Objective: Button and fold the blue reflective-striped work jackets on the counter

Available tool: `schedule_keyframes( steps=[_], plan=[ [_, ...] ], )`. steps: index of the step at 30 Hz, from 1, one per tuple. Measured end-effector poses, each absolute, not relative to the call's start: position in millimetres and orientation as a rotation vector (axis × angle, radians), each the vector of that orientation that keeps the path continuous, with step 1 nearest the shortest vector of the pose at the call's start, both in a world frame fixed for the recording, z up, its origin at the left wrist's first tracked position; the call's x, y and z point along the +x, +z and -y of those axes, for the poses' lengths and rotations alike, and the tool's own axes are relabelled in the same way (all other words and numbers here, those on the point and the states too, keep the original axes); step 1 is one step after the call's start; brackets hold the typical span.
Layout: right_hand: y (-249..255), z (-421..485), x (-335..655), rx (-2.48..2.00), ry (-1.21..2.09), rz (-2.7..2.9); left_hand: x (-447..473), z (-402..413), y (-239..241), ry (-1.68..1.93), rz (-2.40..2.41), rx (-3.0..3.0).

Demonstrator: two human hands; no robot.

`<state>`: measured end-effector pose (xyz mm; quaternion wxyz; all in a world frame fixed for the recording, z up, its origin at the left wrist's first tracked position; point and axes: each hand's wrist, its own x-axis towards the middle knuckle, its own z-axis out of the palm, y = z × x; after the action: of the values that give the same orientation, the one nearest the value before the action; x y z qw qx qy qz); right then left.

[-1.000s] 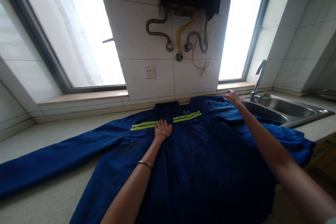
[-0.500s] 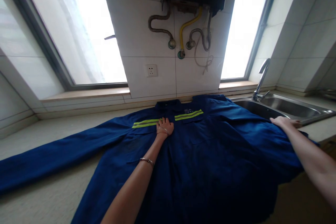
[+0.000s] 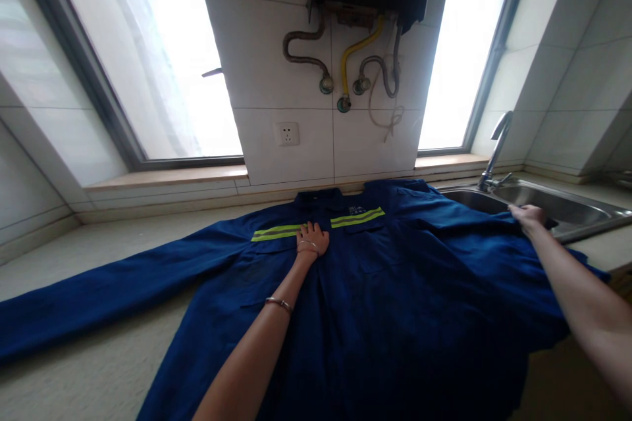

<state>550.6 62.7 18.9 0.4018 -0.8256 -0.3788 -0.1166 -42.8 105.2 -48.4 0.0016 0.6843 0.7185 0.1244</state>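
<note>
A dark blue work jacket (image 3: 385, 289) with yellow reflective stripes (image 3: 276, 232) lies spread flat on the pale countertop (image 3: 99, 368), collar toward the wall. My left hand (image 3: 312, 238) presses flat on its chest between the two stripes, fingers apart. My right hand (image 3: 527, 216) is at the jacket's right sleeve, where the cloth reaches the sink edge, with the fingers curled onto the fabric. The left sleeve (image 3: 99, 293) stretches out to the far left.
A steel sink (image 3: 567, 207) with a tap (image 3: 496, 148) sits at the right. A water heater with pipes (image 3: 355, 72) and a socket (image 3: 288, 133) are on the tiled wall, between two windows. The counter's front edge drops off at the lower right.
My right hand swept from the jacket's right shoulder near the wall out along the sleeve to the sink edge, then closed on the cloth. My left hand stayed put.
</note>
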Motion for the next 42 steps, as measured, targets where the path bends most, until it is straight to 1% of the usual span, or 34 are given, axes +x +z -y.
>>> schedule_keyframes(
  steps=[2, 3, 5, 7, 9, 12, 13, 15, 17, 21, 24, 28, 31, 35, 39, 42],
  plan=[
    [40, -69, 531, -2.116, -0.262, 0.910, -43, -105, -48, 0.394, -2.257, 2.151],
    [51, -72, 516, -2.087, -0.302, 0.969, -43, -105, -49, 0.396, -2.261, 2.153],
    [70, -73, 478, -1.942, -0.456, 1.207, -43, -106, -49, 0.406, -2.272, 2.156],
    [77, -67, 431, -1.774, -0.536, 1.493, -43, -106, -50, 0.418, -2.288, 2.165],
    [67, -56, 384, -1.627, -0.495, 1.819, -43, -107, -50, 0.420, -2.296, 2.172],
    [32, -33, 326, -1.388, -0.265, 2.382, -43, -106, -49, 0.409, -2.285, 2.171],
    [20, -26, 313, -1.321, -0.196, 2.525, -43, -105, -48, 0.412, -2.282, 2.170],
    [3, -16, 295, -1.242, -0.173, 2.668, -43, -104, -47, 0.427, -2.281, 2.176],
    [-3, -11, 287, -1.233, -0.203, 2.696, -43, -103, -47, 0.440, -2.276, 2.181],
    [5, -11, 278, -1.264, -0.226, 2.707, -42, -104, -45, 0.452, -2.285, 2.188],
    [7, -13, 261, -1.251, -0.288, 2.708, -41, -106, -41, 0.566, -2.218, 2.283],
    [6, -22, 227, -1.303, -0.335, 2.721, -38, -105, -34, 0.842, -1.807, 2.365],
    [10, -30, 201, -1.340, -0.379, 2.637, -34, -100, -30, 0.979, -1.576, 2.087],
    [7, -36, 167, -1.333, -0.383, 2.537, -34, -99, -26, 0.882, -1.419, 1.683],
    [-10, -37, 146, -1.386, -0.263, 2.539, -40, -104, -23, 0.725, -1.224, 1.520],
    [-13, -45, 150, -1.254, -0.094, 2.583, -43, -105, -24, 0.736, -1.182, 1.526]
  ],
)
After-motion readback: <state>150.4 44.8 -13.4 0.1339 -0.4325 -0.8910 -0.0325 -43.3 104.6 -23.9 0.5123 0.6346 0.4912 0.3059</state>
